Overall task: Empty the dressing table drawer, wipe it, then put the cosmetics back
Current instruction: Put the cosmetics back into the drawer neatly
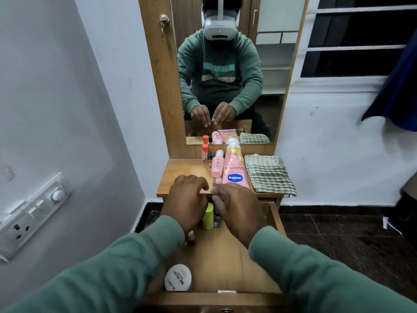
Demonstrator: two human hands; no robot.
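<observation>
Emptying is under way: both hands, left (188, 195) and right (234, 203), reach into the drawer (225, 263), fingers curled, seemingly empty. Next, grip the green tube (208, 216).

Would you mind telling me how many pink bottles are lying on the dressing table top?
2: a small pink bottle left of the large Vaseline lotion bottle, side by side beside the checked cloth. Mirror reflections excluded; others may be hidden.
</observation>
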